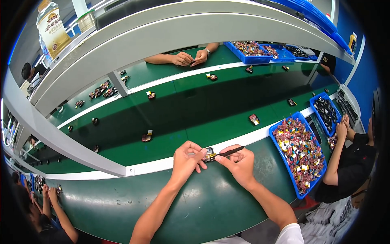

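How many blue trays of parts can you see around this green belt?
4, maybe more hidden. A large blue tray sits right of the worker's hands, a smaller tray lies beyond it, and two far trays stand side by side under the shelf.

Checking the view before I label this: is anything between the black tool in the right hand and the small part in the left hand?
Nothing visible. The black tool in the right hand points straight at the small part pinched by the left hand, its tip at the part's edge.
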`<state>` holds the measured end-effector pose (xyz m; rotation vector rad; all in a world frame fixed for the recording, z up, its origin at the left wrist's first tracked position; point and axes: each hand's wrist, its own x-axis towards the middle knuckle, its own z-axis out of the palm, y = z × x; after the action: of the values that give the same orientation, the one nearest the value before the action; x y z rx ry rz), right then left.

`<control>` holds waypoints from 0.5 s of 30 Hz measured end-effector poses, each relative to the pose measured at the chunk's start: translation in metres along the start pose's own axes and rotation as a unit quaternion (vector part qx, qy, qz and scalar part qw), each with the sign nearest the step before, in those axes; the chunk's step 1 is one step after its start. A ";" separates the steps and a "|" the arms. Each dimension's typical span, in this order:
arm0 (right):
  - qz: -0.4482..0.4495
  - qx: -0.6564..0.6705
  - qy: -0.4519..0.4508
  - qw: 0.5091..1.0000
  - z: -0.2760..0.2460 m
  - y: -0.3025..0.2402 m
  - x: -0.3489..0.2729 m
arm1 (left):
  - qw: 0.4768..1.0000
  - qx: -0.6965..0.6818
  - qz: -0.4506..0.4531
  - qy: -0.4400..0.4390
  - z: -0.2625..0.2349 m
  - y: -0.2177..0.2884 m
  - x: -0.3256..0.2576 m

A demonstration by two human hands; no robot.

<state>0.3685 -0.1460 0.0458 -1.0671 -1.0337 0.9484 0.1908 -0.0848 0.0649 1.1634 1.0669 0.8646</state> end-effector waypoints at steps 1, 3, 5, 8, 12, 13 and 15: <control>-0.010 -0.032 0.003 0.999 0.001 0.000 -0.001 | 1.000 -0.009 0.006 0.007 0.000 0.000 -0.001; -0.020 -0.065 0.007 0.998 -0.001 0.000 -0.001 | 1.000 -0.013 0.007 0.010 0.003 -0.001 0.000; -0.032 -0.096 0.018 0.995 -0.005 0.001 0.000 | 1.000 -0.019 0.007 0.010 0.007 -0.005 0.003; -0.033 -0.105 0.030 0.993 -0.004 0.001 0.000 | 1.000 -0.021 0.016 0.013 0.008 -0.005 0.000; -0.040 -0.077 0.037 0.995 -0.004 0.005 0.001 | 0.999 -0.029 0.030 -0.006 0.012 -0.010 0.000; -0.022 -0.060 0.030 0.998 -0.006 0.004 0.002 | 0.999 -0.037 0.032 -0.012 0.014 -0.011 0.000; -0.003 -0.044 0.022 0.999 -0.008 0.002 0.003 | 0.998 -0.044 0.035 -0.018 0.015 -0.012 0.000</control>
<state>0.3768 -0.1443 0.0428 -1.1513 -1.0502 0.8781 0.2055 -0.0915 0.0539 1.1440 0.9545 0.9316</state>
